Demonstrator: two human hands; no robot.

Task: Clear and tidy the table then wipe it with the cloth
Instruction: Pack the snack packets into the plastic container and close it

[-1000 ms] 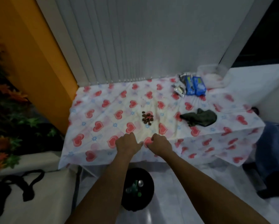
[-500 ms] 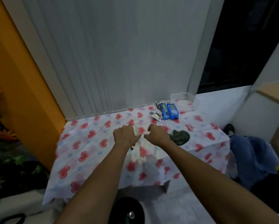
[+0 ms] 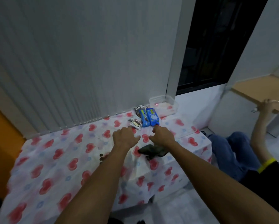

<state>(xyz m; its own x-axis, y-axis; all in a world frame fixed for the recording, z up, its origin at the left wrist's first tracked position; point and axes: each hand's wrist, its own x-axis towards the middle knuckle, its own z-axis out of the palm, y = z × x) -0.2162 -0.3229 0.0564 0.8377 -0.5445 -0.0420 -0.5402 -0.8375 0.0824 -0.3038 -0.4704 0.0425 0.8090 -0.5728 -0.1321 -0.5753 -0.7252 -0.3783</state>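
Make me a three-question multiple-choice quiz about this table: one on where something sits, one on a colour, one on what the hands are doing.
1. Where is the clear plastic container?
A. far right corner of the table
B. near left corner
C. on the floor

2. What colour are the two upright snack packets?
A. yellow
B. blue
C. green

3. What does the right hand hold?
A. the dark crumpled cloth
B. a packet
C. nothing

Answers: 1 A, it stands by the wall, beyond the packets. 2 B, both wrappers are blue. 3 C, its fingers reach out bare, like the left hand.
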